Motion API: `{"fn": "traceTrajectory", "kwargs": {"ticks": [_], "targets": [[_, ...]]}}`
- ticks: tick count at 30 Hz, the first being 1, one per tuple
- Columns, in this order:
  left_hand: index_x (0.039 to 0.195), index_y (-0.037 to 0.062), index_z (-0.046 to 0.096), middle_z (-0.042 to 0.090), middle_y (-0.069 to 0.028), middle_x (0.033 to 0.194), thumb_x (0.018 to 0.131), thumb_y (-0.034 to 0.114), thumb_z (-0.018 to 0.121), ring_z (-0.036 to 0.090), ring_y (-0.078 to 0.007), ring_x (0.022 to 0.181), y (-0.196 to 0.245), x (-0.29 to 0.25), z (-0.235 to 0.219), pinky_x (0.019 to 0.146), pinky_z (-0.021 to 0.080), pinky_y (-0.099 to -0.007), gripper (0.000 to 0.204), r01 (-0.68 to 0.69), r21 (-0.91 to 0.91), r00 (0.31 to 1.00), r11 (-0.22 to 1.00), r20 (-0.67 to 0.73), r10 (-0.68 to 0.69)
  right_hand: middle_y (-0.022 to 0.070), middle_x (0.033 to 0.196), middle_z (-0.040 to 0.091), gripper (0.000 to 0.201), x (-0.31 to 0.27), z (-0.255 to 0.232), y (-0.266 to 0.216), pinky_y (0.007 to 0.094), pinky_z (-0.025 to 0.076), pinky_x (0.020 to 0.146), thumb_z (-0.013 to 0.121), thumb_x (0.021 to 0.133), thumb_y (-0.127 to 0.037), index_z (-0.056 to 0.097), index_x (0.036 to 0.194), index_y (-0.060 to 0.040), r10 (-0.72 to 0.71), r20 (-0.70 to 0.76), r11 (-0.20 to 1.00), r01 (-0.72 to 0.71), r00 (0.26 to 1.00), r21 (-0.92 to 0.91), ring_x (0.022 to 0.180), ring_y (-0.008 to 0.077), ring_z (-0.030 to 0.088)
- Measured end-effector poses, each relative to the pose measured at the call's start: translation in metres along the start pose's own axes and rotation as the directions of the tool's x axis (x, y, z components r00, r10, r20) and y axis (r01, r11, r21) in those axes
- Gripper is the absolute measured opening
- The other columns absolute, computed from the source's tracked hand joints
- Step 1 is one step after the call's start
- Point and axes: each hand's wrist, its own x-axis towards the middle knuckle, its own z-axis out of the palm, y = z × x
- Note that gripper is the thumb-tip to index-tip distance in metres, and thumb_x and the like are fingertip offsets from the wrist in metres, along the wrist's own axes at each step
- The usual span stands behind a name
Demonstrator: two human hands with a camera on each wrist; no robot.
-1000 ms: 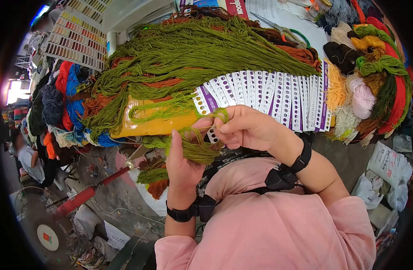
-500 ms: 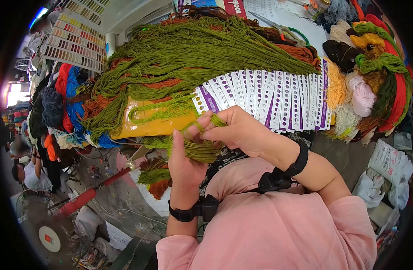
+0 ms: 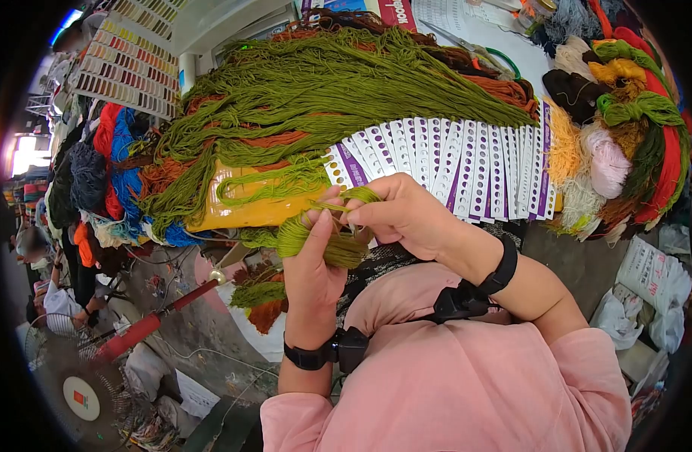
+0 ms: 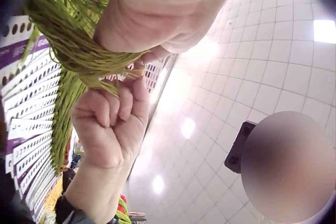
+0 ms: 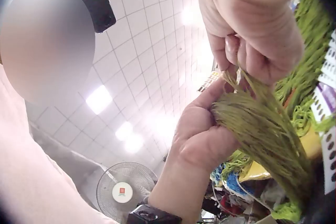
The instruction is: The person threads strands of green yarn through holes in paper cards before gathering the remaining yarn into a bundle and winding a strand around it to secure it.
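Big heap of olive yarn [image 3: 338,83] sprawls over the bench [image 3: 474,30], well beyond the grip, with a fan of white sample cards [image 3: 451,162] just past the knuckles and mixed skeins [image 3: 624,113] off to the right. Closer in, a small green bundle [image 3: 323,241] sits right in the grip. The left hand [image 3: 312,271] curls round its body, thumb up along the strands. The right hand [image 3: 406,215] pinches a loop of the same yarn at the bundle's top, fingertips tight together; the right wrist view shows strands [image 5: 247,85] running straight from that pinch down into the left palm. Judging from this, winding it neatly calls for even tension between the two grips, the left hold firm so the strands don't splay, and the loop kept small and close to the bundle.
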Motion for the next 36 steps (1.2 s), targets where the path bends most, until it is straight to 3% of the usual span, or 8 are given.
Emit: {"fn": "traceTrajectory", "kwargs": {"ticks": [8, 12, 20, 27, 29, 30, 33, 36], "targets": [[0.080, 0.0039, 0.052, 0.051, -0.0071, 0.059, 0.085, 0.016, 0.044, 0.045, -0.0111, 0.048, 0.015, 0.004, -0.006, 0.045, 0.036, -0.0223, 0.015, 0.106, 0.297, 0.977, 0.949, 0.144, -0.155, 0.0008, 0.059, 0.050, 0.009, -0.010, -0.022, -0.009, 0.0197, 0.026, 0.041, 0.051, 0.078, -0.006, 0.054, 0.085, -0.0020, 0.252, 0.426, 0.914, -0.358, 0.869, 0.190, 0.044, 0.0059, 0.036], [0.080, 0.0037, 0.050, 0.052, -0.0072, 0.060, 0.084, 0.018, 0.046, 0.039, -0.0091, 0.037, 0.038, 0.014, -0.022, 0.034, 0.029, -0.0192, 0.015, 0.231, 0.522, 0.941, 0.821, 0.094, -0.324, 0.0004, 0.057, 0.051, 0.009, -0.024, -0.019, -0.046, 0.0208, 0.032, 0.043, 0.054, 0.076, -0.009, 0.057, 0.070, -0.0020, -0.121, 0.242, 0.410, 0.270, 0.963, -0.871, 0.046, 0.0085, 0.040], [0.070, 0.0053, 0.044, 0.036, 0.0022, 0.055, 0.085, 0.008, 0.037, 0.030, -0.0045, 0.038, 0.107, 0.002, -0.297, 0.039, 0.022, -0.0170, 0.017, -0.084, -0.776, 0.985, 0.626, -0.161, -0.067, 0.0063, 0.073, 0.041, 0.016, -0.046, -0.096, -0.144, 0.0259, 0.047, 0.065, 0.041, 0.085, -0.006, 0.042, 0.098, 0.0018, -0.478, 0.271, 0.785, 0.269, 0.835, 0.558, 0.064, 0.0110, 0.044], [0.082, 0.0104, 0.049, 0.024, 0.0053, 0.049, 0.086, 0.012, 0.039, 0.019, -0.0050, 0.040, 0.172, -0.075, -0.444, 0.042, 0.023, -0.0195, 0.011, -0.442, -0.168, 0.651, 0.881, -0.736, 0.186, 0.0098, 0.078, 0.049, 0.009, -0.140, -0.344, -0.321, 0.0262, 0.043, 0.064, 0.043, 0.080, -0.002, 0.047, 0.085, 0.0047, -0.804, -0.369, 0.590, 0.703, 0.466, -0.397, 0.066, 0.0163, 0.047], [0.089, 0.0104, 0.053, 0.022, 0.0057, 0.049, 0.086, 0.014, 0.040, 0.017, -0.0051, 0.040, 0.183, -0.081, -0.442, 0.043, 0.023, -0.0196, 0.014, -0.429, 0.075, 0.565, 0.900, -0.755, 0.333, 0.0105, 0.077, 0.052, 0.009, -0.166, -0.344, -0.369, 0.0259, 0.043, 0.065, 0.045, 0.080, -0.002, 0.050, 0.083, 0.0048, -0.863, -0.380, 0.479, 0.778, 0.332, -0.406, 0.068, 0.0172, 0.049], [0.096, 0.0058, 0.052, 0.024, 0.0059, 0.048, 0.087, 0.019, 0.040, 0.023, -0.0033, 0.038, 0.175, -0.055, -0.357, 0.038, 0.024, -0.0169, 0.020, -0.388, -0.316, 0.798, 0.866, -0.585, 0.144, 0.0102, 0.075, 0.052, 0.009, -0.173, -0.335, -0.385, 0.0251, 0.043, 0.066, 0.046, 0.079, -0.003, 0.051, 0.081, 0.0046, -0.877, -0.392, 0.429, 0.823, 0.279, -0.372, 0.069, 0.0172, 0.050], [0.105, 0.0037, 0.048, 0.044, 0.0039, 0.060, 0.085, 0.019, 0.045, 0.030, -0.0014, 0.036, 0.100, 0.018, -0.244, 0.031, 0.023, -0.0137, 0.025, 0.062, -0.403, 0.978, 0.913, -0.157, -0.136, 0.0105, 0.078, 0.056, 0.010, -0.104, -0.252, -0.323, 0.0272, 0.045, 0.071, 0.050, 0.079, -0.007, 0.054, 0.081, 0.0025, -0.797, -0.195, 0.601, 0.715, 0.572, -0.358, 0.073, 0.0182, 0.054], [0.100, 0.0036, 0.053, 0.044, 0.0057, 0.059, 0.072, 0.005, 0.062, 0.031, -0.0012, 0.041, 0.046, 0.064, -0.138, 0.034, 0.023, -0.0154, 0.029, 0.035, 0.458, 0.980, 0.888, -0.189, 0.058, 0.0031, 0.073, 0.055, 0.009, -0.018, -0.180, -0.226, 0.0239, 0.043, 0.065, 0.056, 0.077, -0.011, 0.056, 0.081, -0.0031, -0.595, -0.151, 0.735, 0.459, 0.789, -0.499, 0.064, 0.0107, 0.051]]}}
